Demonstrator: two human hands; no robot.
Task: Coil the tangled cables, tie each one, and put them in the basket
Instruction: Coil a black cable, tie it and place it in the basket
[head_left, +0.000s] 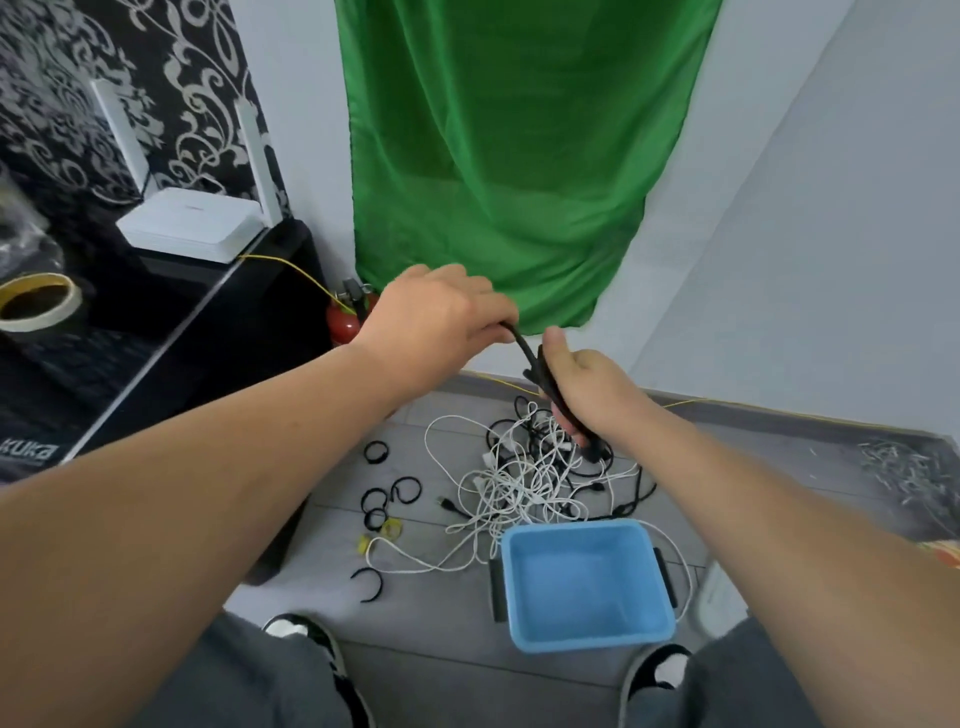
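My right hand (589, 387) grips a bundled black cable (545, 376) held up above the floor. My left hand (434, 319) pinches the upper end of that cable. Below them a tangle of white and black cables (530, 478) lies on the grey floor. A light blue basket (587, 582) with black handles stands in front of the tangle, with nothing seen inside it. Several black strap ties (384, 493) lie to the left of the tangle, with two small yellow ties (389, 529) beside them.
A black cabinet (208, 322) at the left carries a white router (192, 228) and a roll of tape (36, 301). A red extinguisher (348, 312) stands by the wall. A green cloth (509, 156) hangs behind. My shoes (306, 639) are at the bottom.
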